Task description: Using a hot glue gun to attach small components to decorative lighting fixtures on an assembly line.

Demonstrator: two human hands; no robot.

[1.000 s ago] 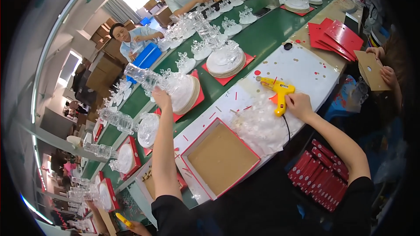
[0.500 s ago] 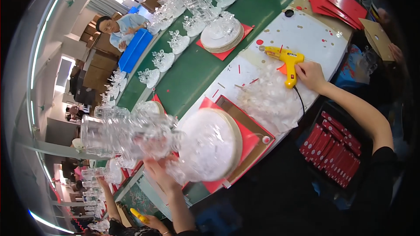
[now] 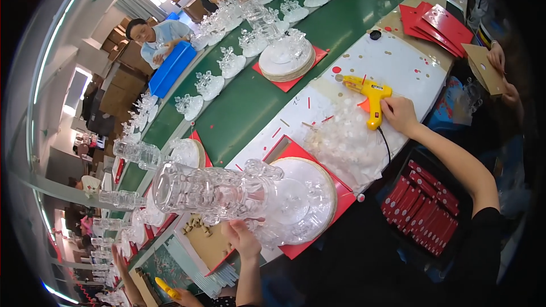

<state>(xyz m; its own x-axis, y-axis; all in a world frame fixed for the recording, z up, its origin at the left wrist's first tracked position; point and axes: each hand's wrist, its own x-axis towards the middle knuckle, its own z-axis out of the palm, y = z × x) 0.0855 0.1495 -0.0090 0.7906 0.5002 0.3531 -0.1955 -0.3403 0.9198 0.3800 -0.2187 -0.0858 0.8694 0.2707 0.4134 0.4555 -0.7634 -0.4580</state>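
1. The clear tower [image 3: 216,193] is held near its foot by the left hand [image 3: 242,239], whose fingers are curled in against its lower side; some fingertips are hidden.
2. The tower's top is turned to 9 o'clock, and at its 3 o'clock end a round white base [image 3: 310,193] is seen on a red card [image 3: 294,250]. Whether the card is fully rested on what lies below cannot be told.
3. The yellow glue gun [image 3: 372,99] is held at its grip by the right hand [image 3: 401,115], with the fingers closed behind the handle and partly hidden. Its nozzle is pointed to 10 o'clock.
4. Just below the gun, toward 7 o'clock, a white wispy heap [image 3: 347,148] is spread on a white sheet [image 3: 412,59].
5. At 7 o'clock from the tower, small tan plugs [image 3: 196,226] are gathered in a shallow box [image 3: 207,250], with pale sticks [image 3: 207,276] laid beside it.
6. At 1 o'clock from the tower, a second tower [image 3: 256,11] is stood on its own round base.
7. At 4 o'clock from the gun, red packets [image 3: 421,210] are stacked in rows.
8. At the right edge, toward 2 o'clock, a brown board [image 3: 483,68] is held by another person.
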